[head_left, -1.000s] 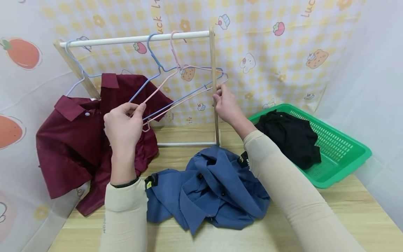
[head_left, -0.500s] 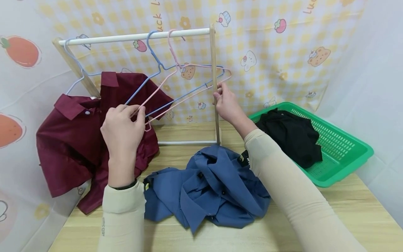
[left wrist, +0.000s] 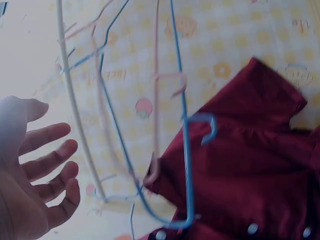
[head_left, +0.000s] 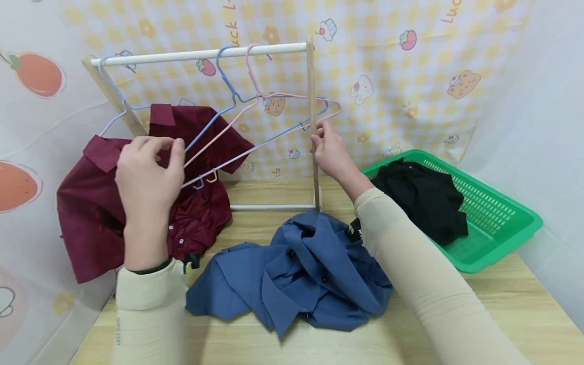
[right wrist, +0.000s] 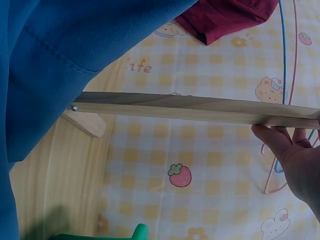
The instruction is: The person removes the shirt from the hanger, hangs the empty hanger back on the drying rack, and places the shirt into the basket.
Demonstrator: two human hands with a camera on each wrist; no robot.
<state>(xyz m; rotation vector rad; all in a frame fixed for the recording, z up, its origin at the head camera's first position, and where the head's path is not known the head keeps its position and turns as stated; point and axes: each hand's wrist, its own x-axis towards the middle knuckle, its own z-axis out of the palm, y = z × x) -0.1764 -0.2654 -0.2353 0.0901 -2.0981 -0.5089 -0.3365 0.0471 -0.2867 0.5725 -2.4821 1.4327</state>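
Two bare hangers, a pink hanger (left wrist: 156,110) and a blue hanger (left wrist: 187,155), are hanging side by side on the white rail (head_left: 182,56), upper centre of the head view, their right ends showing past the wooden post (right wrist: 190,107). Left hand (head_left: 148,177), left of centre: thumb and fingers are standing apart, loosely curved and holding nothing, near the hangers' lower left ends. Right hand (head_left: 329,149), right of centre: thumb and fingers are gripping the post; whether a fingertip is also touching a hanger cannot be told. Handling, as judged: both hangers probably light, thin, stiff and smooth, apt to swing or slide along the rail — best pinched at the neck below the hook. One maroon shirt (head_left: 96,203) is hanging at left on a further hanger. One blue garment (head_left: 296,279) is lying crumpled on the table (head_left: 410,334), lower centre; likely soft and limp, offering little shape of its own — better taken by collar or shoulder seams. One black garment (head_left: 417,203) is lying in the green basket (head_left: 520,228), right.
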